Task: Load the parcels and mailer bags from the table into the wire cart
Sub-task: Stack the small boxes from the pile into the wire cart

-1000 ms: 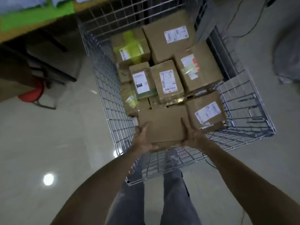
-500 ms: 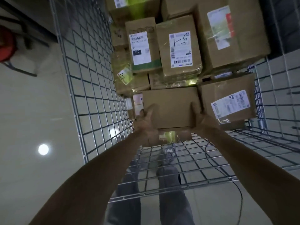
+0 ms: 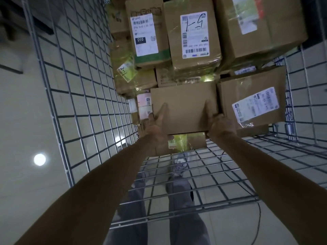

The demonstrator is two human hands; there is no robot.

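I am gripping the plain box point(image 3: 184, 106) between my left hand point(image 3: 155, 128) and right hand point(image 3: 221, 124), risking it jamming against the labelled parcel point(image 3: 251, 101) alongside.

Both hands, left point(image 3: 156, 128) & right point(image 3: 221, 123), grip plain box point(image 3: 184, 106) mid-frame inside wire cart point(image 3: 74, 96), w/ labelled boxes point(image 3: 194, 39) above.

Head view looks steeply down, close, into the wire cart point(image 3: 74, 96).
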